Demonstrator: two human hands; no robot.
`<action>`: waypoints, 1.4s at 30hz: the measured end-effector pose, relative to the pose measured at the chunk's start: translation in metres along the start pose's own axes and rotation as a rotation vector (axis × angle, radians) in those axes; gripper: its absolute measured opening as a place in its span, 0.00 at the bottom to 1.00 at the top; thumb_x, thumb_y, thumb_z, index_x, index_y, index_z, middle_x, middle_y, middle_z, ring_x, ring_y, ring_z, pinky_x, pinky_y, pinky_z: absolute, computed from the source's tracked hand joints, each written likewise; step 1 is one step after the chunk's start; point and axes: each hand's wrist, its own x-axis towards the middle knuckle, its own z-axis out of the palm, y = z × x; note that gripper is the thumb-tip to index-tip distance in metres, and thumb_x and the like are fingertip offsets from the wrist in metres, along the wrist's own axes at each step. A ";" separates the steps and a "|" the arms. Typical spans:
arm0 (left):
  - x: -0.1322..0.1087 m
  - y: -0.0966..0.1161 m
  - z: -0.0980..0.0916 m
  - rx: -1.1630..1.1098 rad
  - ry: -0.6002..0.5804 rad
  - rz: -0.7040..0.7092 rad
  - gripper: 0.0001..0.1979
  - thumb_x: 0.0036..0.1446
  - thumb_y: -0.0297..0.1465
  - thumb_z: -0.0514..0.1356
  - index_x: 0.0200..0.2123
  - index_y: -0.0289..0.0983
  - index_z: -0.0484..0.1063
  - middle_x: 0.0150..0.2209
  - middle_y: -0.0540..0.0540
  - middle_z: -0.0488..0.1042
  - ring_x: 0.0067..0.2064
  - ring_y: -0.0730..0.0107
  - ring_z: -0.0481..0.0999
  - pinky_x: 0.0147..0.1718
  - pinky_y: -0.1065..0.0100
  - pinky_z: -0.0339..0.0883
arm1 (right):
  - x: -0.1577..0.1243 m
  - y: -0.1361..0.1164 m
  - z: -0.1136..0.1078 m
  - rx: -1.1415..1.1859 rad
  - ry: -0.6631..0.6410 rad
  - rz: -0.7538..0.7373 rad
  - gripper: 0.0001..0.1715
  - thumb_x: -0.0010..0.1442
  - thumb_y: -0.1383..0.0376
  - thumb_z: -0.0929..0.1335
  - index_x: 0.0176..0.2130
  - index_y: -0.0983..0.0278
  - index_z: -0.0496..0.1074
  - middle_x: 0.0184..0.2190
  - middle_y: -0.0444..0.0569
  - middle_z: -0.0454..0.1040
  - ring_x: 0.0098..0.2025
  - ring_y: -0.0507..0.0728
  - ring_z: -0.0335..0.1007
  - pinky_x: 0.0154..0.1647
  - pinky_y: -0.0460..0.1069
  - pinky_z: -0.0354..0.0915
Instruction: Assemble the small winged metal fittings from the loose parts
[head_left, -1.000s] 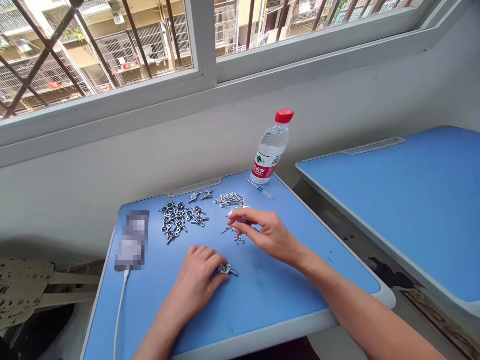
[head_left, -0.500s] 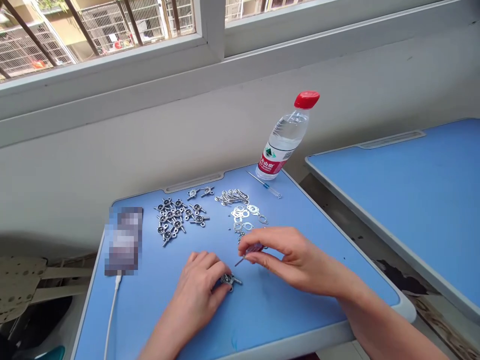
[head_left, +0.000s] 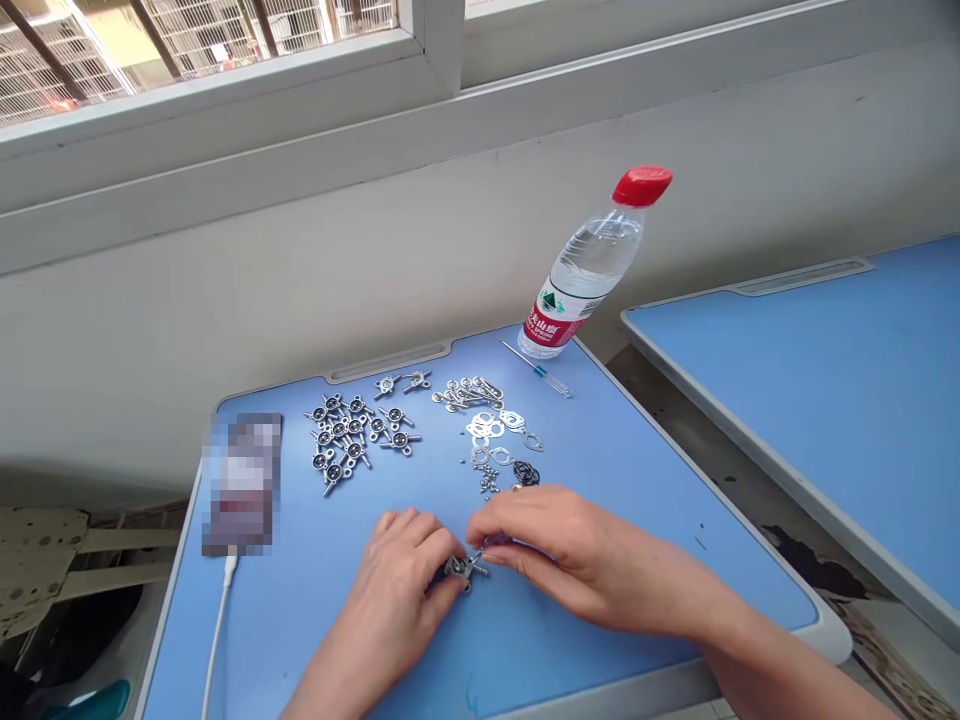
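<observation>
My left hand (head_left: 397, 575) rests on the blue desk (head_left: 615, 470) and pinches a small metal fitting (head_left: 459, 569) against its top. My right hand (head_left: 559, 550) is closed around a thin screwdriver (head_left: 480, 553), most of it hidden, its tip right at the fitting. Behind my hands lie a cluster of several like metal fittings (head_left: 352, 440), a group of flat metal washers and plates (head_left: 487, 420), tiny screws (head_left: 489, 482) and a few dark rings (head_left: 526, 472).
A water bottle with a red cap (head_left: 589, 270) stands at the desk's far right corner, a small blue-handled screwdriver (head_left: 538, 370) beside it. A phone (head_left: 241, 482) with a white cable (head_left: 216, 640) lies at the left. A second blue desk (head_left: 825, 400) stands to the right.
My right hand came back from the parts pile toward me with the thin screwdriver and now meets the fitting under my left hand. The view tilted down a little.
</observation>
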 end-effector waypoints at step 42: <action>0.003 0.000 -0.009 0.014 0.053 -0.068 0.06 0.56 0.22 0.60 0.33 0.39 0.69 0.35 0.51 0.73 0.37 0.65 0.69 0.38 0.64 0.60 | 0.005 0.024 0.004 -0.698 -0.129 0.274 0.11 0.60 0.77 0.64 0.29 0.67 0.70 0.29 0.46 0.69 0.21 0.47 0.52 0.23 0.49 0.39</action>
